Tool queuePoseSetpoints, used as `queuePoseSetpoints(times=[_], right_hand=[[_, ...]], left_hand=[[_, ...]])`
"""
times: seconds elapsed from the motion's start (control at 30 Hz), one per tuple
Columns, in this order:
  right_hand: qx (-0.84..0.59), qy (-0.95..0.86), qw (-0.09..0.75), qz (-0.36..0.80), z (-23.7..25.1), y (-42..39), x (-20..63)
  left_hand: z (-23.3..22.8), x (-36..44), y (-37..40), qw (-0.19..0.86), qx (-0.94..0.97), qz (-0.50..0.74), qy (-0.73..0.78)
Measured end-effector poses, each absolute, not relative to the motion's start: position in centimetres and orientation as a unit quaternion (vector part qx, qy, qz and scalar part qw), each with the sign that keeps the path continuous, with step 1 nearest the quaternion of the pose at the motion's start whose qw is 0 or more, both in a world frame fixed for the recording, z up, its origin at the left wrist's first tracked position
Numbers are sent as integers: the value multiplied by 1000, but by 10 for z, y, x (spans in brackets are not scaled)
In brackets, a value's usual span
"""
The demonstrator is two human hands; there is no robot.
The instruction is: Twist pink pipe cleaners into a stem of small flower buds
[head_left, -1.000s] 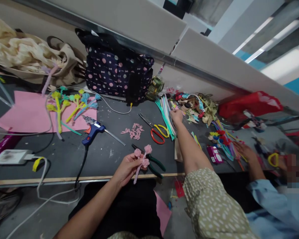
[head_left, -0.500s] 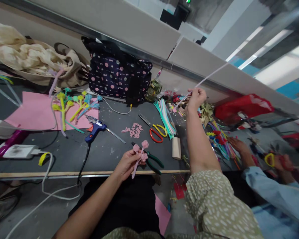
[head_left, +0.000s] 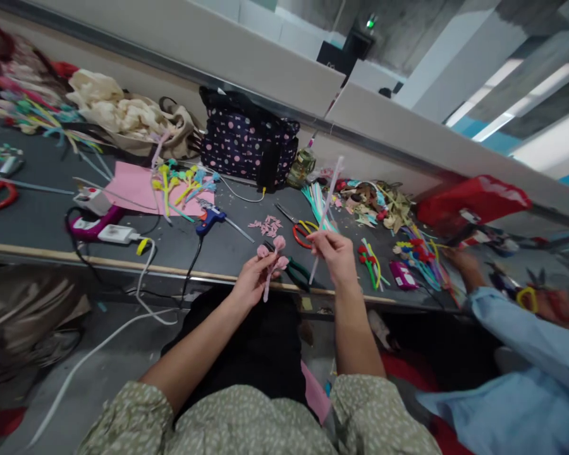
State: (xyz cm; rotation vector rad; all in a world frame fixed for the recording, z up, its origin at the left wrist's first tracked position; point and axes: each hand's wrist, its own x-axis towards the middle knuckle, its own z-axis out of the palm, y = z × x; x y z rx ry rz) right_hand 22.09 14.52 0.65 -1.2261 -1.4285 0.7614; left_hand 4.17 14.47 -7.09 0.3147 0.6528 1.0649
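At nine o'clock on the dark worktable (head_left: 38,221): a pink paper sheet (head_left: 128,183) bearing a row of finished pipe-cleaner flowers (head_left: 180,183), with a blue glue gun (head_left: 211,218) just beside them and a spotted bag (head_left: 249,145) behind at eleven. Judging by those, several pieces already complete; the one in hand seemingly partway, three pink blossoms formed, more stem or wrapping apparently left. At centre, left hand (head_left: 251,284) raised just above the table edge, fingers closed around the pink flower stem (head_left: 271,265), blossoms up at twelve, stem tail hanging toward six. Green-handled pliers (head_left: 296,272) lying on the table just behind. Slightly right, right hand (head_left: 336,256) lifted beside the left, thumb and fingers pinched on a white pipe cleaner (head_left: 327,205) pointing up toward one o'clock, wrist bent back, forearm nearly upright. At three o'clock, loose coloured pipe cleaners (head_left: 422,259) and a co-worker's blue sleeve (head_left: 526,328).
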Motion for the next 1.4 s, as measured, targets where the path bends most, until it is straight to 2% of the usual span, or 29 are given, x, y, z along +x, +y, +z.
queuePoseSetpoints(times=[0.13,0.33,0.43,0.7,0.9,1.03,1.13,1.4], right_hand=[[-510,-595,515,347,-5,85,206],[-477,-583,572,324,-3,-7,185],[-492,-594,544,330,-4,-35,179],[-445,-514,639,361,-31,-12,156],[-405,-549,620,387,-42,-8,133],[-426,-542,626,363,-46,-3,131],[-433,-532,642,343,-42,-5,133],[-404,-520,652,375,-29,-14,126]], left_hand=[[-52,34,117,798,153,513,279],[-30,20,65,791,150,539,248],[-22,15,44,790,163,542,238],[-11,11,21,724,238,605,229],[-12,17,7,723,247,593,253],[-17,22,7,721,259,590,255],[-20,18,4,696,311,594,258],[-27,3,-2,613,416,610,280]])
